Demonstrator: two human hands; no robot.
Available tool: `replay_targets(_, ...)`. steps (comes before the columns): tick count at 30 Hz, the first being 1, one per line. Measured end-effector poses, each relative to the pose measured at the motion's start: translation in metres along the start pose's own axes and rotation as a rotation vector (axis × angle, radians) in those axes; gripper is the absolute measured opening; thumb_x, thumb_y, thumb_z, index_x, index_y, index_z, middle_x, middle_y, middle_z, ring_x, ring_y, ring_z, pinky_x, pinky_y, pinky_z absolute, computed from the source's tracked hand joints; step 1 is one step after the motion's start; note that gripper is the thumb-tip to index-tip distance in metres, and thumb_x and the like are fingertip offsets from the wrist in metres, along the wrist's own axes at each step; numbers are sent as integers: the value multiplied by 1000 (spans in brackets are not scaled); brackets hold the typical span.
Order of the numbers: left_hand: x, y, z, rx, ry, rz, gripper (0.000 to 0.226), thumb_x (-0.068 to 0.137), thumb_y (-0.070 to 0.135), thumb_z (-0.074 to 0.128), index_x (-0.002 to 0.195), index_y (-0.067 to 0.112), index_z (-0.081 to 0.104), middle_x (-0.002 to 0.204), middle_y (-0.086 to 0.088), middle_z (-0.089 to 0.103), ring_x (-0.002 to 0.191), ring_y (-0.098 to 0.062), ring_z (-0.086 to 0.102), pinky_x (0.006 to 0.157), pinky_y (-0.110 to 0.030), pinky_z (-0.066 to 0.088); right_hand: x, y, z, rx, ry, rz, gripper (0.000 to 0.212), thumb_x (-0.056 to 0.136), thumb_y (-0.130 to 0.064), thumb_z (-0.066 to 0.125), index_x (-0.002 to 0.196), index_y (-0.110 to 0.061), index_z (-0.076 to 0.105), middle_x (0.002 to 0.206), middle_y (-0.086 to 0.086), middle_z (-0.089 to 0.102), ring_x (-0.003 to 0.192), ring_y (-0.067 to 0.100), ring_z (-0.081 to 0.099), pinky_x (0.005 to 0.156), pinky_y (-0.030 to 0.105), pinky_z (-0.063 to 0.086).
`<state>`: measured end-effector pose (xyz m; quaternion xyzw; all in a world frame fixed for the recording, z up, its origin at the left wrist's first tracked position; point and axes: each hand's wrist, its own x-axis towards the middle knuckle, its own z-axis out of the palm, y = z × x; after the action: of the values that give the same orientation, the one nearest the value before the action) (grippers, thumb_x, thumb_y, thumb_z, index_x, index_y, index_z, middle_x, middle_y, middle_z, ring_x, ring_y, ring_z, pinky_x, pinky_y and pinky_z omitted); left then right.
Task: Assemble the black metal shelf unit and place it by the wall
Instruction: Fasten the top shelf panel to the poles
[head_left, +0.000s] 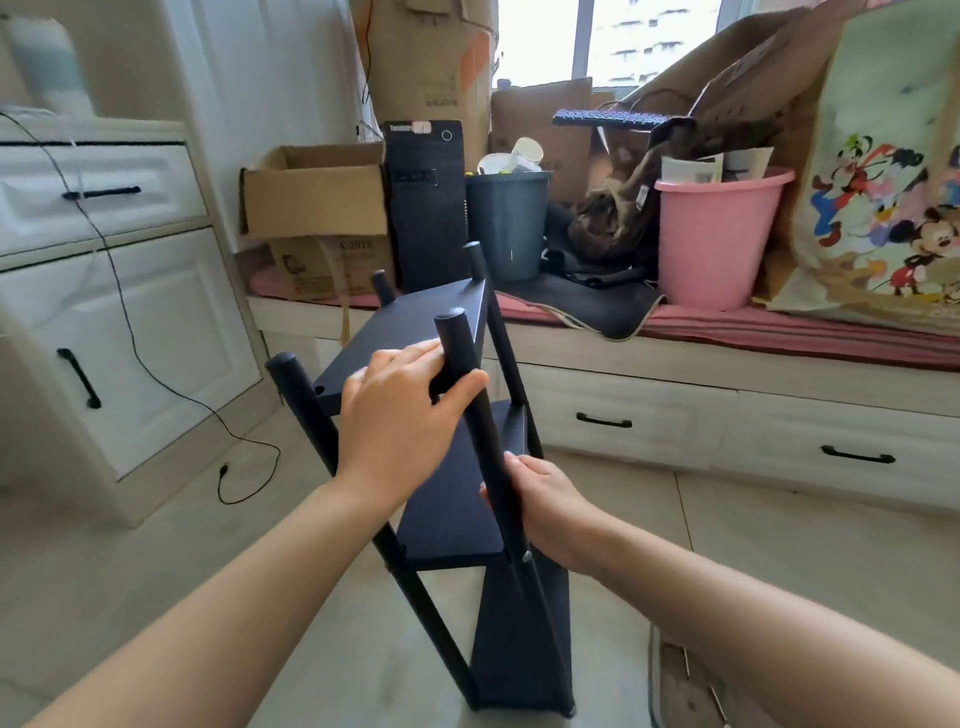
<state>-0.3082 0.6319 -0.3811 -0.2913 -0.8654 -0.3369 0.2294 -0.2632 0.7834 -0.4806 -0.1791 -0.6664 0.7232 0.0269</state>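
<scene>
Shelf: I see the black metal shelf unit (441, 467) standing on the tiled floor (779, 571), right in front of me, short of the window seat (727, 332); three flat shelves sit between four round posts.
Left hand: my left hand (400, 415) is closed on the near right post (470, 395) close to its top, thumb on one side, fingers wrapped round the other, just over the top shelf (410, 322).
Right hand: my right hand (545, 504) grips the same post lower down, level with the middle shelf (452, 499); the fingertips are hidden behind the post, so how tight the grip is I can't say.
Screw: a small silver head (526, 556) shows on the post just beneath my right hand.
Behind: a pink bucket (717, 234), a grey bin (506, 223), a computer tower (425, 208) and cardboard boxes (317, 192) crowd the window seat.
Left side: white cabinets (130, 312), with a black cable (156, 364) trailing to the floor.
</scene>
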Motion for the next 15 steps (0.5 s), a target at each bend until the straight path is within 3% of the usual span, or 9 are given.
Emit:
replay_targets(3, 3, -28, -16, -79, 24, -52, 18, 97, 49, 56, 88, 36, 63, 88, 19, 63, 101, -21, 58, 95, -51, 45, 19, 5, 25, -9, -27, -30, 36, 105, -38, 40, 100, -10, 61, 72, -1, 70, 74, 15, 62, 74, 32, 45)
replay_targets(5, 3, -52, -25, -125, 42, -105, 20, 98, 47, 57, 80, 38, 54, 74, 21, 53, 91, -22, 59, 90, -53, 48, 29, 6, 39, -87, -81, -69, 36, 105, -41, 40, 106, -11, 61, 78, -1, 71, 75, 12, 63, 74, 32, 45)
replay_targets(9, -15, -103, -34, -239, 109, -263, 22, 96, 52, 54, 87, 34, 62, 84, 18, 58, 101, -21, 58, 94, -53, 47, 43, 7, 72, -255, -132, -137, 38, 106, -38, 37, 99, -10, 61, 81, -1, 73, 73, 9, 64, 77, 29, 47)
replay_targets(12, -41, -144, -34, -375, 87, -405, 24, 95, 53, 56, 99, 32, 68, 98, 7, 65, 109, -15, 56, 97, -46, 49, 49, 11, 94, -337, -154, -114, 35, 106, -37, 38, 99, -11, 61, 82, 0, 74, 74, 9, 66, 75, 25, 48)
replay_targets(15, -76, -183, -31, -540, 75, -554, 8, 94, 46, 63, 96, 41, 69, 101, 12, 70, 108, -5, 60, 88, -23, 49, 57, 28, 114, -425, -182, -70, 29, 106, -36, 40, 99, -14, 59, 92, 8, 72, 88, 18, 67, 91, 34, 49)
